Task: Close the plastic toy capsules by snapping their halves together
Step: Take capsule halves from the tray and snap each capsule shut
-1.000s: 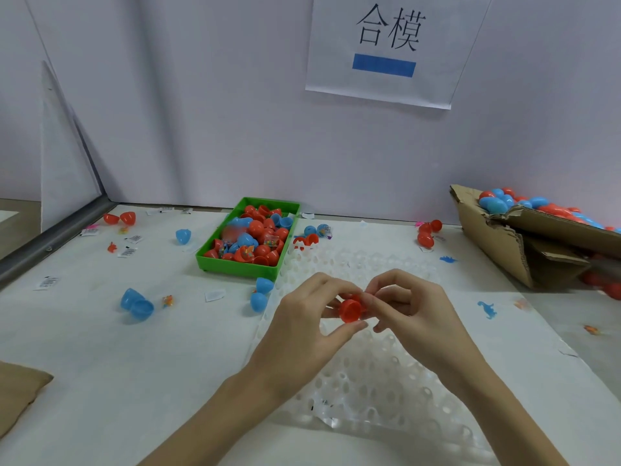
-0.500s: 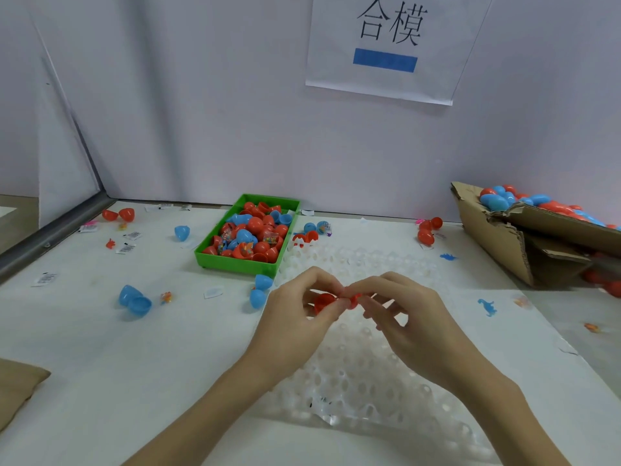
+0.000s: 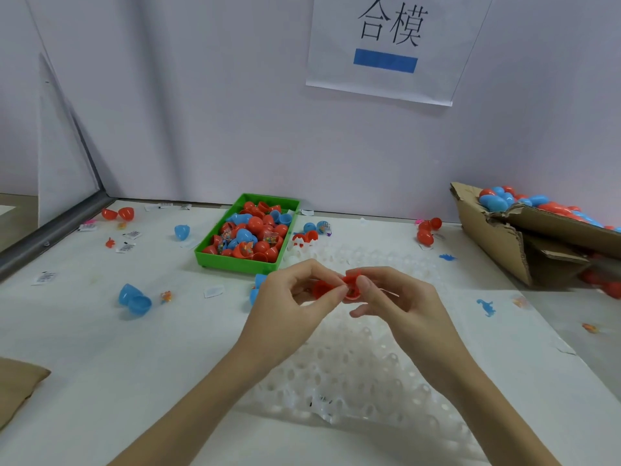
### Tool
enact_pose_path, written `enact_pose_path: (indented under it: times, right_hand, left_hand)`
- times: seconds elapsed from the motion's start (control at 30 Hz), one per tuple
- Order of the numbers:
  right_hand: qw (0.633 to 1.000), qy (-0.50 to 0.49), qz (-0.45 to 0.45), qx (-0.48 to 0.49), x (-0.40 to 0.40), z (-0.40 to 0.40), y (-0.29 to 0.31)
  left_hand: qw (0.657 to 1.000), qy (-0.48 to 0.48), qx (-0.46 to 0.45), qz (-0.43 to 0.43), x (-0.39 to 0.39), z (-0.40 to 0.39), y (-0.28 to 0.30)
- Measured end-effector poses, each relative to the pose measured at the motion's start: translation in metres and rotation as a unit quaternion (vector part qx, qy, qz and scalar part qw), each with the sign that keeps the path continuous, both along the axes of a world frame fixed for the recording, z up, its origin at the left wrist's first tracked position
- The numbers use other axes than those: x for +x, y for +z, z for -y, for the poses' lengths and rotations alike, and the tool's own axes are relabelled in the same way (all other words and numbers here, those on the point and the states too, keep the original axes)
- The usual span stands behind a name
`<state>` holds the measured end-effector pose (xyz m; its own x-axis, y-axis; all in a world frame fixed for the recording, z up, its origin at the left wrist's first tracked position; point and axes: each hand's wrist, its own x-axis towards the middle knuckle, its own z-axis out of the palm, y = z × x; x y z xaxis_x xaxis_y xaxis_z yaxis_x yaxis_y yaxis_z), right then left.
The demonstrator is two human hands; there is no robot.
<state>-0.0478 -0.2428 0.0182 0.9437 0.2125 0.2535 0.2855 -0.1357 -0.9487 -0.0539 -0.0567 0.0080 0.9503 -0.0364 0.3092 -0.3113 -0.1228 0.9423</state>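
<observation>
Left hand (image 3: 295,304) pinching one red capsule half (image 3: 322,288); right hand (image 3: 396,297) pinching other red half (image 3: 351,286), open side facing viewer. Halves touching at rims, held above white dimpled tray (image 3: 353,375); seemingly not snapped shut, though fingers are partly hiding joint. Green bin (image 3: 248,230) sitting beyond hands, holding red and blue halves. Cardboard box (image 3: 504,237) lying at right, holding closed capsules.

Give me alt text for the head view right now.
Two hands, left hand and right hand, hold an open red capsule above a white dimpled tray. Behind sits a green bin of capsule halves; a cardboard box of capsules is at right.
</observation>
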Motion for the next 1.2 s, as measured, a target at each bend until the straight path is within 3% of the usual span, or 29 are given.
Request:
enact_pose_path:
  times: [0.23, 0.47, 0.63, 0.8, 0.97, 1.2]
  right_hand:
    - [0.999, -0.007, -0.04, 0.011, -0.002, -0.003, -0.003]
    - [0.997, -0.013, -0.064, 0.049, -0.005, -0.008, -0.005]
    - [0.998, -0.018, -0.034, 0.041, -0.007, -0.01, -0.005]
    - [1.0, -0.01, 0.003, 0.004, -0.007, -0.007, -0.003]
    - [0.998, -0.025, 0.037, -0.052, -0.006, -0.006, -0.006]
    - [0.999, 0.045, -0.028, 0.001, -0.01, -0.005, 0.0]
  left_hand:
    - [0.997, 0.032, 0.069, 0.032, -0.004, 0.006, -0.005]
    - [0.995, 0.049, 0.072, 0.044, -0.003, 0.007, -0.007]
    - [0.994, 0.051, 0.072, 0.071, -0.006, 0.007, -0.005]
    - [0.983, 0.052, 0.133, 0.111, -0.007, 0.008, -0.004]
    - [0.985, 0.058, 0.133, 0.093, -0.006, 0.009, -0.008]
    - [0.983, 0.076, 0.136, 0.098, -0.005, 0.008, -0.008]
